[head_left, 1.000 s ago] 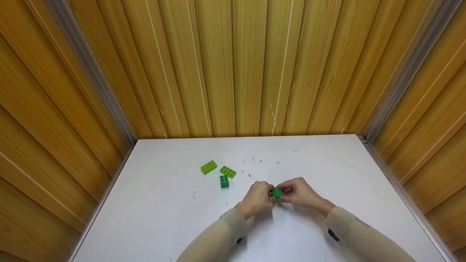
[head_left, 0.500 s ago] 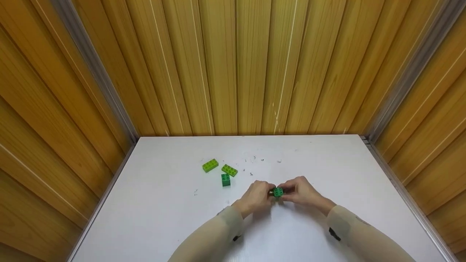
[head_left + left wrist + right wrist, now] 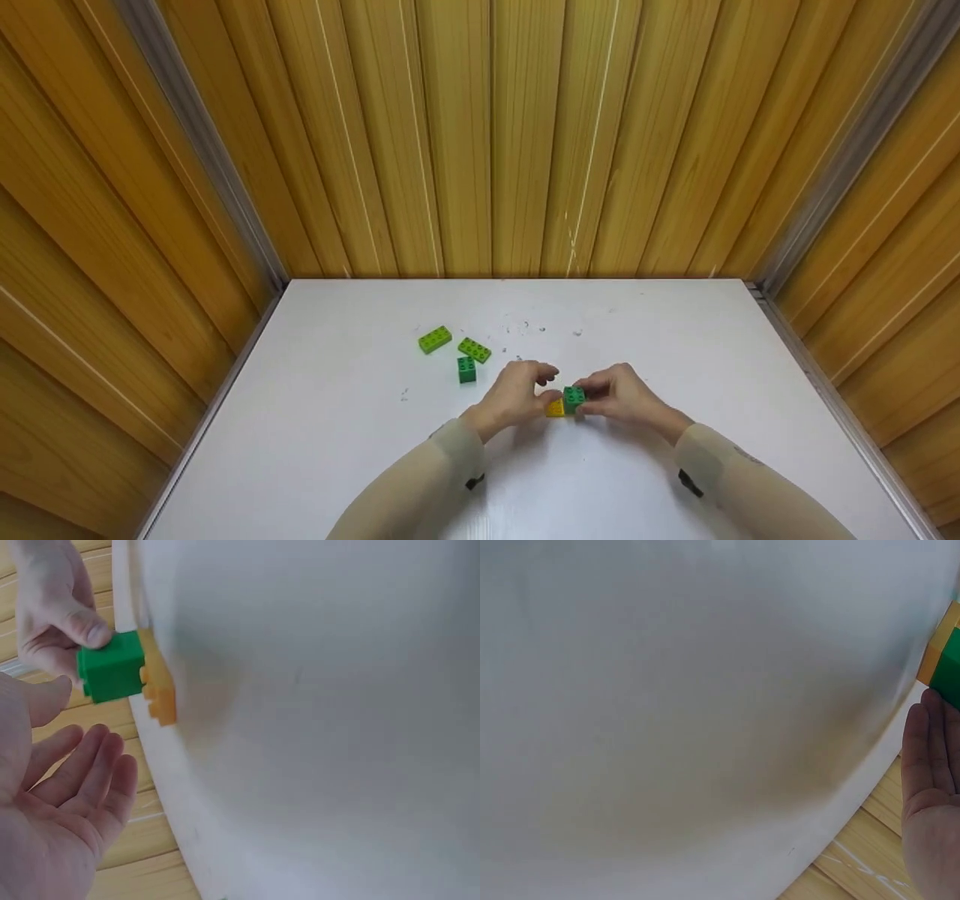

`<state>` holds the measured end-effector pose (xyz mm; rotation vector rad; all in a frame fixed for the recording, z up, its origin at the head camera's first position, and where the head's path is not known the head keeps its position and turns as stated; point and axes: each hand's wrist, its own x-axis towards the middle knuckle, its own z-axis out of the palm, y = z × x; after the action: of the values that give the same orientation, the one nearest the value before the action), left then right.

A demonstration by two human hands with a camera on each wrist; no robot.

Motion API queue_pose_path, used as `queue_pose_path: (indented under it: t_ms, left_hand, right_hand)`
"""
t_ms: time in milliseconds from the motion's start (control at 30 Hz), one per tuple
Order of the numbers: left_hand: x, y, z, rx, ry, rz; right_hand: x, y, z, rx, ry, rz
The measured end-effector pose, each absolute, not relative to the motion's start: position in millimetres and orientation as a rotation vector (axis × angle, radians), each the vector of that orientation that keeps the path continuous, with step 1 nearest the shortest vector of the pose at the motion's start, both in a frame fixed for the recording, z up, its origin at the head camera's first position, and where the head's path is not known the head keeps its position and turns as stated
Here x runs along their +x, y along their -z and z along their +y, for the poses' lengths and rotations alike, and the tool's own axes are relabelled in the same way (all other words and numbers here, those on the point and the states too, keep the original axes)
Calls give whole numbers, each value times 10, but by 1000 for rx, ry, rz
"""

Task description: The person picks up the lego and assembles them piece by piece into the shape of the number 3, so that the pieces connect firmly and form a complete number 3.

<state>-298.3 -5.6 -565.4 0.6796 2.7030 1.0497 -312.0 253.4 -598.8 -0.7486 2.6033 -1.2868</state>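
Observation:
A green building brick [image 3: 573,399] stands on one part of a yellow building brick [image 3: 555,409], whose other studs are bare in the left wrist view. My right hand [image 3: 621,399] pinches the green brick from the right, its thumb [image 3: 91,631] on the brick's side. To the left of the bricks is my left hand [image 3: 514,397], apart from them, with fingers loosely bent and nothing held. In the right wrist view only an edge of the green brick [image 3: 948,671] shows beside the right fingers.
Further left on the white table [image 3: 337,450] lie a lime-green brick [image 3: 435,340], a flatter lime-green brick [image 3: 475,349] and a second green brick [image 3: 466,369]. Wood-patterned walls [image 3: 517,150] rise behind and at both sides.
My left hand has let go and drawn back left, its fingers spreading from the bricks. The yellow brick has come into sight. The right hand stays nearly in place.

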Motion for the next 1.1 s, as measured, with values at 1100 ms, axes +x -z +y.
queue_pose_path:
  t_ms: [1100]
  left_hand:
    - [-3344,5326,-1154,524,-1185,3014]
  right_hand:
    - [-3103,5875,2527,-642,1170,2611]
